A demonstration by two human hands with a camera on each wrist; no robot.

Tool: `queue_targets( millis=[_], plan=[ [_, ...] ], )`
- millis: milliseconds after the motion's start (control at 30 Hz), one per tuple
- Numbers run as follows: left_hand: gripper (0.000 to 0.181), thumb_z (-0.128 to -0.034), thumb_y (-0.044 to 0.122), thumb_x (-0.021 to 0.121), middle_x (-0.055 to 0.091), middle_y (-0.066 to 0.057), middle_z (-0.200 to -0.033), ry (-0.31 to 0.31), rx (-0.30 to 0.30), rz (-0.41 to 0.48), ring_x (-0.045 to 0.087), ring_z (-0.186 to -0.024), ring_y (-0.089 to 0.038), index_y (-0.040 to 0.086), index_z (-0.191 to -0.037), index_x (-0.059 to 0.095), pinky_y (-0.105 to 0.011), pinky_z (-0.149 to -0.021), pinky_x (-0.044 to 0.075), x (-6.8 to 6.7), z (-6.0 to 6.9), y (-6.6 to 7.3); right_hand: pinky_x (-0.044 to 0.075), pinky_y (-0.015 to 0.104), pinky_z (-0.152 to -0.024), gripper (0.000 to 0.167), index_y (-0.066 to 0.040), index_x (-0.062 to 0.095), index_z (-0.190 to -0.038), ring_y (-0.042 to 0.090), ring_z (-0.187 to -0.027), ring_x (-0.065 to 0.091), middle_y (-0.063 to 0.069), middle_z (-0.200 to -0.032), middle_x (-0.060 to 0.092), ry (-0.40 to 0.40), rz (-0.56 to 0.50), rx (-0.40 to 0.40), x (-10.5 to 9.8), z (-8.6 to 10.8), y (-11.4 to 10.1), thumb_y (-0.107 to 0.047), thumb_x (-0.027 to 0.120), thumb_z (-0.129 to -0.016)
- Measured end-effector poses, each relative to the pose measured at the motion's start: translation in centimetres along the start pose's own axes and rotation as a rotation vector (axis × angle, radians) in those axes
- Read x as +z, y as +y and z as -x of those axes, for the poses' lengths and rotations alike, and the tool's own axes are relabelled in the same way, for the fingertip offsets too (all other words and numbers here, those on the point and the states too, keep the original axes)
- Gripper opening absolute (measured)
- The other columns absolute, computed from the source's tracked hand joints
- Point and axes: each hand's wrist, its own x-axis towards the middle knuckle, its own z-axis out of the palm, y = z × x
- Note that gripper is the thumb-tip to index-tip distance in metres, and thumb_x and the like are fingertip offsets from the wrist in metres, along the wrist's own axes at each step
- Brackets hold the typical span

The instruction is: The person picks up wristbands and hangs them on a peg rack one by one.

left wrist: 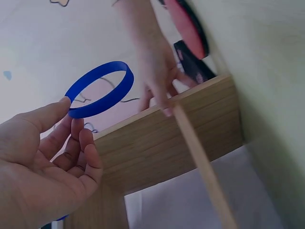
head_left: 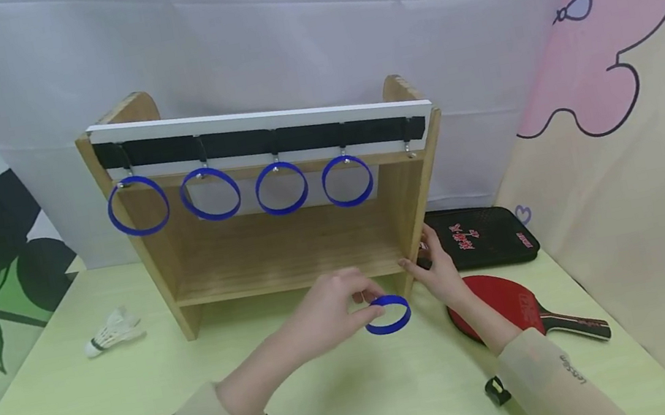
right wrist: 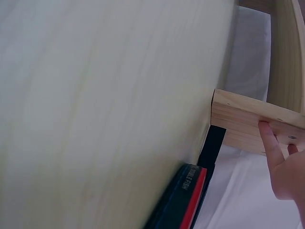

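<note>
A blue wristband (head_left: 388, 315) is pinched between the thumb and fingers of my left hand (head_left: 340, 310), below the wooden shelf's (head_left: 286, 245) right front. In the left wrist view the wristband (left wrist: 102, 90) stands out tilted from the thumb tip. My right hand (head_left: 440, 270) presses its fairly straight fingers against the shelf's right side panel (right wrist: 252, 121), low down. Several like blue wristbands (head_left: 284, 210) hang in a row from hooks on the white strip with a black band (head_left: 234, 142). The rightmost hook (head_left: 409, 149) carries no wristband.
On the right lie a black case (head_left: 497, 234) and a red table tennis paddle (head_left: 503, 303), partly under my right forearm. A shuttlecock (head_left: 114, 331) lies left of the shelf. A small black object (head_left: 497, 391) is beside my right sleeve. A curtain hangs behind.
</note>
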Motion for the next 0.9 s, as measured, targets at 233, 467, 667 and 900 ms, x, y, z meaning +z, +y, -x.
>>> queue_targets(
  millis=[233,467,667,900],
  plan=[
    [0.015,-0.0825,0.015,0.073,0.062,0.007,-0.086,0.098,0.063,0.058,0.056,-0.079,-0.007,0.011,-0.096,0.070,-0.020,-0.069,0.051,-2.2,-0.5,1.4,0.050,0.054,-0.085,0.074,-0.011,0.016,-0.148,0.044,-0.117,0.052,0.023,-0.144,0.035,-0.019,-0.012,0.003,-0.1,-0.1,0.2,-0.008,0.063,-0.090],
    [0.013,-0.0834,0.014,0.073,0.060,0.007,-0.085,0.191,0.084,0.120,0.054,-0.075,-0.007,0.011,-0.096,0.070,-0.020,-0.059,0.049,-3.6,-1.5,2.6,0.043,0.060,-0.093,0.076,-0.010,0.016,-0.147,0.047,-0.115,0.051,0.026,-0.142,0.037,-0.020,-0.017,-0.034,-0.1,-0.2,0.7,-0.007,0.064,-0.089],
    [0.016,-0.0834,0.013,0.072,0.061,0.004,-0.085,0.273,0.083,0.206,0.057,-0.076,-0.008,0.009,-0.098,0.069,-0.021,-0.064,0.052,-4.4,-2.4,3.4,0.042,0.055,-0.097,0.076,-0.012,0.019,-0.147,0.042,-0.117,0.052,0.024,-0.139,0.042,0.024,-0.003,-0.038,0.2,-0.9,3.4,-0.010,0.067,-0.088],
    [0.016,-0.0849,0.017,0.071,0.064,0.004,-0.088,0.390,0.063,0.295,0.061,-0.079,-0.007,0.010,-0.099,0.068,-0.023,-0.068,0.054,-4.8,-3.9,3.7,0.039,0.060,-0.097,0.075,-0.022,0.019,-0.147,0.040,-0.115,0.053,0.019,-0.139,0.043,0.010,-0.029,-0.024,0.2,-1.2,4.1,-0.015,0.066,-0.089]
  ],
)
